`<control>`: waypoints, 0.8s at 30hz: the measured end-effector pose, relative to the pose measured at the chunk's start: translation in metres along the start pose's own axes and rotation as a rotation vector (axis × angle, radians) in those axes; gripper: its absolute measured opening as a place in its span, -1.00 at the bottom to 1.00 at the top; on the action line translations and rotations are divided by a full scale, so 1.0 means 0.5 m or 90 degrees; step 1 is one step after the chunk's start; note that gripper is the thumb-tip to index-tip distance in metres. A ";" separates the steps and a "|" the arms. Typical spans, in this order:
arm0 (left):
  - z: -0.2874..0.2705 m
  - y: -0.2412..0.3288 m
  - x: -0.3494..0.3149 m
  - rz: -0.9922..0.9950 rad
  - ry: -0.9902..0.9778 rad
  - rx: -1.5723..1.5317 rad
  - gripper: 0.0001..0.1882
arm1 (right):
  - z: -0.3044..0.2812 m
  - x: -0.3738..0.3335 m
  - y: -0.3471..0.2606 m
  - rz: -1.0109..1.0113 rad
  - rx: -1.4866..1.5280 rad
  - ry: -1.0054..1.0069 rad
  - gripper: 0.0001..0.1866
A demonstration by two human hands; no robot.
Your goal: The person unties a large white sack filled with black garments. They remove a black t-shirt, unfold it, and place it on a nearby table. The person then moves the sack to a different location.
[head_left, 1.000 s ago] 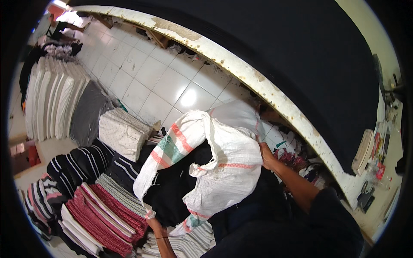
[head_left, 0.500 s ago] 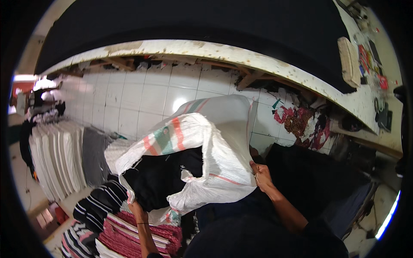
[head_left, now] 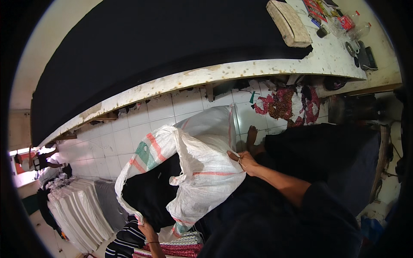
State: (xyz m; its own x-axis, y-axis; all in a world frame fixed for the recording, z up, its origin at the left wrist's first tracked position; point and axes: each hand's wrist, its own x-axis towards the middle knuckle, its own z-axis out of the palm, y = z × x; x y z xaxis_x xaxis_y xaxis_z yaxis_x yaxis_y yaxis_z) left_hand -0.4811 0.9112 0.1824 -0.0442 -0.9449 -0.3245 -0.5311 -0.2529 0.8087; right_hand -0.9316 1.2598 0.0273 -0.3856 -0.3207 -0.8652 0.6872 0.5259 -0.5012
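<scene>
A large white woven sack (head_left: 211,159) with red and green stripes lies in front of me, its mouth gaping toward me. Black cloth (head_left: 148,189) shows inside the mouth. My left hand (head_left: 148,231) is closed on the rim at the sack's lower left corner. On the sack's right side, my right hand (head_left: 246,162) pinches a fold of the woven material. The far end of the sack rests on the tiled floor and looks filled out. What lies deeper in it is hidden.
Beyond the floor stands a long table (head_left: 180,79) covered with black fabric (head_left: 172,34). Folded white cloth (head_left: 79,210) is stacked at left, red and striped cloth (head_left: 180,249) near me. Patterned scraps (head_left: 284,105) lie under the table. A black-covered block (head_left: 318,159) stands at right.
My view has turned, so the table's right end sits closer to the middle. Both hands keep their hold on the sack, and its mouth has narrowed a little.
</scene>
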 end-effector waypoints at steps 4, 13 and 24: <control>0.052 0.048 -0.144 -0.001 0.042 0.066 -0.61 | -0.128 0.006 -0.039 -0.040 -0.122 0.008 -0.35; 0.252 0.327 -0.434 -0.144 -0.015 -0.023 -0.60 | -0.496 -0.059 -0.039 -0.088 0.003 0.151 -0.56; 0.604 0.373 -0.274 0.233 -0.191 0.480 -0.58 | -0.728 -0.055 -0.152 -0.132 -0.380 0.174 -0.54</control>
State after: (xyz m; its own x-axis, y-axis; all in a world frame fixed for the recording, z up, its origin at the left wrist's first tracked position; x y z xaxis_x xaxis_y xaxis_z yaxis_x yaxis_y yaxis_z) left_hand -0.8300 1.0562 0.2295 -0.4832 -0.8189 -0.3097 -0.8517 0.3579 0.3827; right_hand -1.1974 1.5154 0.0830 -0.6673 -0.2926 -0.6849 0.1559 0.8444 -0.5126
